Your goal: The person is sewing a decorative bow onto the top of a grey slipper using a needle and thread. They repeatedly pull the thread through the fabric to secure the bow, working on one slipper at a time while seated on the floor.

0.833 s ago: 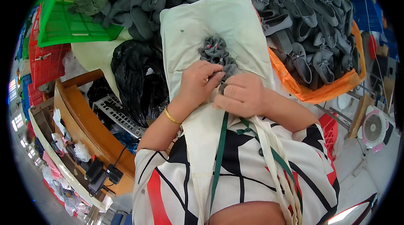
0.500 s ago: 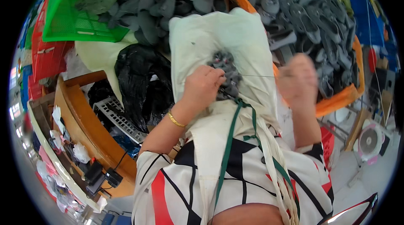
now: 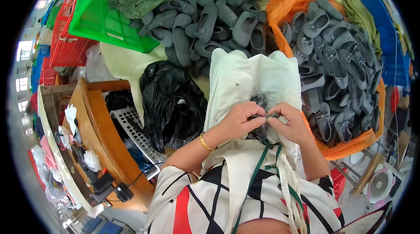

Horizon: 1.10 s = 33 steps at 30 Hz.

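Note:
Close together over my lap, my left hand (image 3: 244, 121) and my right hand (image 3: 286, 122) pinch a small grey fabric bow (image 3: 266, 116). Fingers cover most of it, so its full shape is hidden. No needle or thread can be made out between the fingertips. Just beyond and below the hands lies a little heap of similar grey pieces (image 3: 260, 99), partly hidden, on the white cloth (image 3: 232, 78) spread over my lap. Dark green apron ties (image 3: 253, 177) run down from there across my patterned top.
Ahead lies a pile of plain grey shoes (image 3: 205, 21), beside a green crate (image 3: 118, 28). An orange sack (image 3: 350, 148) at the right holds grey shoes with bows. To the left are a black plastic bag (image 3: 170, 98), a wooden desk (image 3: 100, 142) and a red crate (image 3: 68, 37). A fan (image 3: 379, 186) stands right.
My right hand, blurred and out to the right with a thread stretched across from the left hand, has come back to meet the left. The whole view has shifted, showing more ahead.

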Available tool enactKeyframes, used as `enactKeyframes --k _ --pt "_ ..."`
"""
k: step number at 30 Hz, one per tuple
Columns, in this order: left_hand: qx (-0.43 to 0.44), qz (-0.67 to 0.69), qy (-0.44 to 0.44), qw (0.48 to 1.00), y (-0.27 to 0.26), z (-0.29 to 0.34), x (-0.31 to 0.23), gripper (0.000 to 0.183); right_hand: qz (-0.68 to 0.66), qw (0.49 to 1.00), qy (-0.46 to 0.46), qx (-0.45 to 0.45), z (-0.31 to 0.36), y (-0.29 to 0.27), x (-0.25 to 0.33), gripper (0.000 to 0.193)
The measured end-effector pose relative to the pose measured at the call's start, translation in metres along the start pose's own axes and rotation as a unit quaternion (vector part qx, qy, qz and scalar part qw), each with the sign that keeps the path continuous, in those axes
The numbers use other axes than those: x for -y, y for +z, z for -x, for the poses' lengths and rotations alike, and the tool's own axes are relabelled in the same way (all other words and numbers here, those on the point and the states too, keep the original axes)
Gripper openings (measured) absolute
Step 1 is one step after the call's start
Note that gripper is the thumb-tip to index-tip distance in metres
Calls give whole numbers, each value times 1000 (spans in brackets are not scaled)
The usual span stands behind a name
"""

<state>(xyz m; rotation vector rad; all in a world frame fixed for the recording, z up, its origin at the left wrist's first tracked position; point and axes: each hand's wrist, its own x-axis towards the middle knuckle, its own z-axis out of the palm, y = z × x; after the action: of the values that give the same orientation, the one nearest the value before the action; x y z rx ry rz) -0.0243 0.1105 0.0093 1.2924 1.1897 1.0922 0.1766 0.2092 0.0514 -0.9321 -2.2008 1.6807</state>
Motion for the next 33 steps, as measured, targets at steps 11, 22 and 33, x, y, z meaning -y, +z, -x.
enactKeyframes --k 11,22,33 --pt "-242 38 -122 962 -130 -92 99 14 -233 949 92 -192 -36 -14 -71 10" --pt "-324 -413 -116 843 -269 -201 271 42 -206 951 89 -211 -47 -5 -71 10" --pt "-162 -132 -114 971 -230 -145 138 20 -234 941 80 -231 -38 -10 -72 10"
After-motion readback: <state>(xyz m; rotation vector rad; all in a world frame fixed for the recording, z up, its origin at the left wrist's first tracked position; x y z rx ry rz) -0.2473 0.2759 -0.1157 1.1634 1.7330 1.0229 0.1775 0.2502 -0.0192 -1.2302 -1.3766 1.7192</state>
